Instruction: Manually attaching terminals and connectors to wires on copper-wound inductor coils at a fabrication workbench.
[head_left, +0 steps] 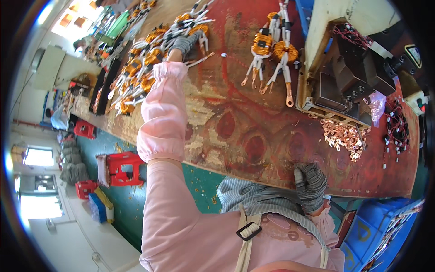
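A long desk [253, 131] with a worn red-brown top, its paint flaked to pale patches, runs away toward the upper left; below its near edge lies a green floor [131, 195] littered with small yellow scraps; a red plastic stool [120, 167] stands there, with red crates [85, 129] further along and grey sacks [72, 165] beside them; blue bins [385, 231] sit at the lower right; bright windows [38, 156] glare along the left wall, another window [74, 16] at the upper left; daylight floods in
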Motion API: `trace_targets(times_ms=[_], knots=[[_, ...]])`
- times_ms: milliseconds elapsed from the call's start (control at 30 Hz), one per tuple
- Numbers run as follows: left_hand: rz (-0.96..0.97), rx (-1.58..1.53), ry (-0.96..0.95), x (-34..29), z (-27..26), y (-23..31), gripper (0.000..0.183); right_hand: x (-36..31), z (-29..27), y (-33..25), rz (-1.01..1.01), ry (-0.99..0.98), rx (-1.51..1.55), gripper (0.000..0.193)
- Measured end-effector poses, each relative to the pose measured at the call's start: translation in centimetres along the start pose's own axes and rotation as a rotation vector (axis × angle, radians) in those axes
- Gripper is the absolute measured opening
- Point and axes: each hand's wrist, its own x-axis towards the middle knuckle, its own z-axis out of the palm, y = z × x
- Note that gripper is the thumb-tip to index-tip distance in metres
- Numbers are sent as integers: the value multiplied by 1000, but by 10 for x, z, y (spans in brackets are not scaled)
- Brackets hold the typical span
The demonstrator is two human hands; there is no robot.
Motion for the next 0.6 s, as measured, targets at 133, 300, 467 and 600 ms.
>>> trace_targets(times_ms=[133, 300, 467, 600], knots=[[-207, 164, -235, 20, 25, 0, 41, -2, 5, -2, -43, 36, -31, 13], [-448, -1129, -450, -12, 5, 80, 5, -2, 3, 1, -48, 14, -122, 16], [-187, -1438, -609, -79, -34, 80, 35, -1, -1, 0, -44, 0, -60, 17], [-116, -1173, -278, -197, -66, 147, 22, -3, -2, 1, -32, 17, 43, 15]])
